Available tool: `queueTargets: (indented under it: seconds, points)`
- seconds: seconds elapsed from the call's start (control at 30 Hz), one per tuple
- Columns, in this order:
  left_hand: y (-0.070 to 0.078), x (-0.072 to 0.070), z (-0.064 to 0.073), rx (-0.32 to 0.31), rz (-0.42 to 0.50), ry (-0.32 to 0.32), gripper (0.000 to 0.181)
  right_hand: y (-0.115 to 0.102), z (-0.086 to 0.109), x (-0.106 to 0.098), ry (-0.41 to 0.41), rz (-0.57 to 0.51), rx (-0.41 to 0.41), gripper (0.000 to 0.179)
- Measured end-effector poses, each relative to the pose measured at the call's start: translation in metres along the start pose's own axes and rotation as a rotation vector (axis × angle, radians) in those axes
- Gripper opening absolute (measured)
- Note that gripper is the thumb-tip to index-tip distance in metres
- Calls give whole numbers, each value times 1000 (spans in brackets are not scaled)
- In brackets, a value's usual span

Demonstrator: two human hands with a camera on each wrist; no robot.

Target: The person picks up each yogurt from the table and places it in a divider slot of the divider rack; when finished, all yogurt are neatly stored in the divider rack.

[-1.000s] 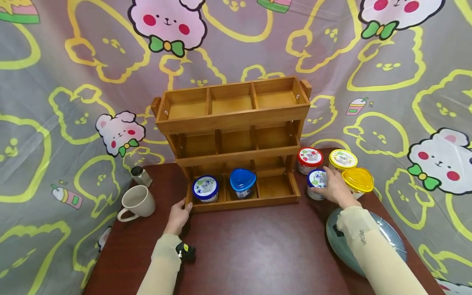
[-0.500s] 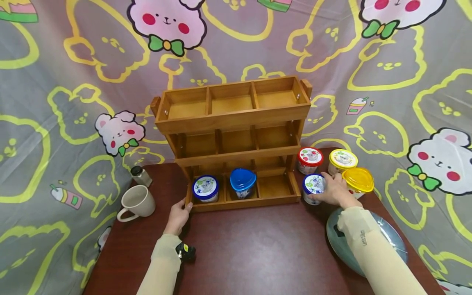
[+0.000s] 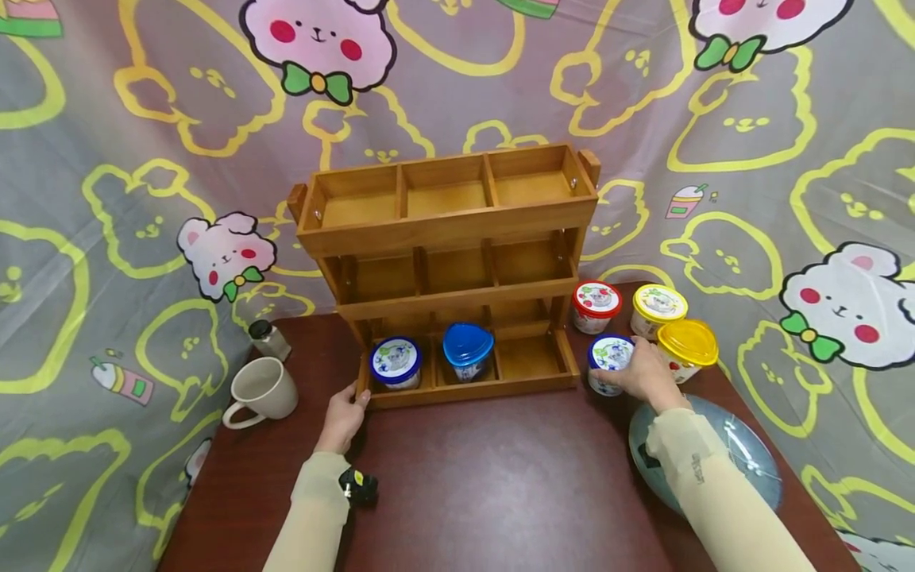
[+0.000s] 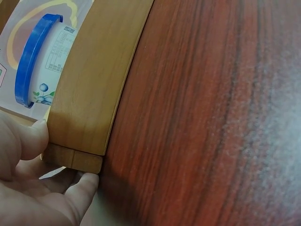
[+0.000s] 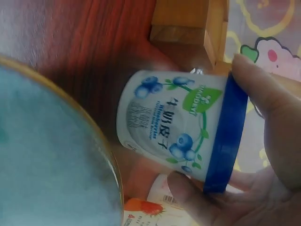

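My right hand (image 3: 646, 373) grips a white tub with a blue lid (image 5: 169, 125), printed with blueberries, just right of the wooden shelf rack (image 3: 450, 222). Thumb and fingers are around the lid and upper side, seen in the right wrist view. At the rack's lower left front corner, my left hand (image 3: 343, 417) pinches the wood, thumb on one side and a fingertip (image 4: 87, 183) on the other. On the bottom tier stand a tub with a round blue lid (image 3: 395, 361) at left and one with a domed blue lid (image 3: 468, 347) in the middle.
Behind my right hand stand a red-lidded tub (image 3: 596, 302), a yellow-lidded tub (image 3: 658, 308) and one with a domed yellow lid (image 3: 688, 345). A grey-blue plate (image 3: 743, 445) lies under my right forearm. At left are a beige mug (image 3: 268, 389) and a black-capped jar (image 3: 270, 340).
The blue-lidded tub in my right hand has shifted slightly left and towards me, then a little back to the right. The left hand keeps its place on the rack.
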State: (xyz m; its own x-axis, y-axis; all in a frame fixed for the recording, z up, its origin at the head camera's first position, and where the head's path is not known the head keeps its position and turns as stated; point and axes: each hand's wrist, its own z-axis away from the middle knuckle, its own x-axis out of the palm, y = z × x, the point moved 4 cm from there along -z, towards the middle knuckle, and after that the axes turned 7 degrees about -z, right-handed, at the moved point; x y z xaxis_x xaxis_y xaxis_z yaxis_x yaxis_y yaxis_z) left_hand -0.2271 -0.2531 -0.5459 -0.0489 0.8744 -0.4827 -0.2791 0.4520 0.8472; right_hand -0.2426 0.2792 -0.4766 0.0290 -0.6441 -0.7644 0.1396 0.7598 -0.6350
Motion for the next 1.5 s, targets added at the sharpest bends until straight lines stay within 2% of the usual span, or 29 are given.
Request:
queueTargets:
  seconds: [0.17, 0.27, 0.5, 0.7, 0.83, 0.97, 1.17, 1.33, 1.5]
  points:
    - [2, -2, -1, -2, -11, 13, 52, -6, 5, -1, 62, -62, 69, 120]
    - [2, -3, -2, -5, -11, 14, 52, -15, 9, -6, 107, -76, 82, 120]
    - [2, -4, -5, -2, -19, 9, 54, -52, 21, -19, 176, -74, 23, 120]
    - [3, -4, -8, 1, -15, 8, 54, -77, 26, -18, 213, -80, -38, 116]
    - [4, -3, -8, 6, -1, 12, 54, -88, 23, -10, 210, -97, -52, 117]
    - [3, -1, -7, 1, 10, 13, 53, -97, 17, 3, 173, -110, -36, 121]
    - [0, 0, -5, -4, -21, 13, 54, -104, 8, 25, 125, -136, -29, 121]
    - [-3, 1, -4, -16, -18, 14, 54, -108, 0, 42, 142, -130, -40, 116]
    - [-5, 1, -4, 6, -15, 31, 52, -111, -9, 57, 186, -89, -36, 115]
